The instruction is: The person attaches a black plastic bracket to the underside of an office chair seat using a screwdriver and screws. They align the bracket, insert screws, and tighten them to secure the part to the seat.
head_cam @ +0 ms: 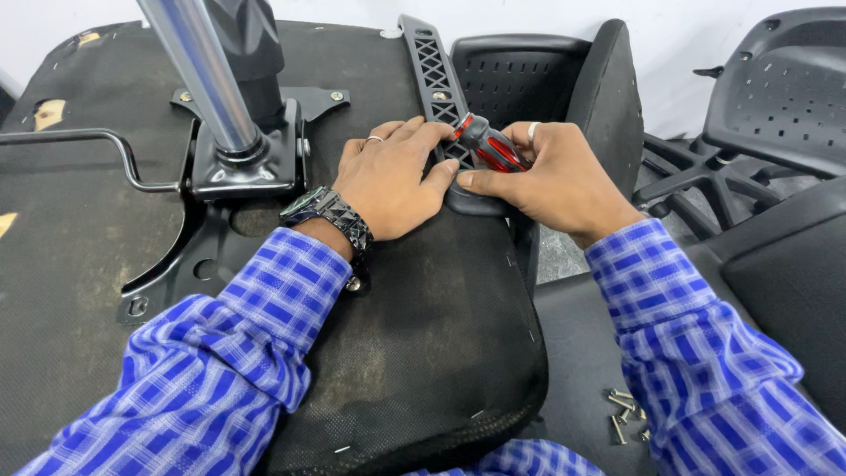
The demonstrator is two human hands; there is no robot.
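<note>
on the upturned seat (423, 353), right hand (555, 181) grips one screwdriver (489, 145); left hand (392, 181) lies flat, released.

A plain white wall (687, 53) runs behind, a black perforated chair shell (784, 88) and a black star-shaped chair base (696, 172) stand at right on grey speckled floor (564, 251)

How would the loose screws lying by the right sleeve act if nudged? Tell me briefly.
The screws are small bare metal pieces lying loose in a little pile on a dark flat surface, so they would probably scatter easily. Their round shanks suggest they may roll, likely in curves because of the heads. They look stiff and light, and fiddly to pinch one by one.
</note>
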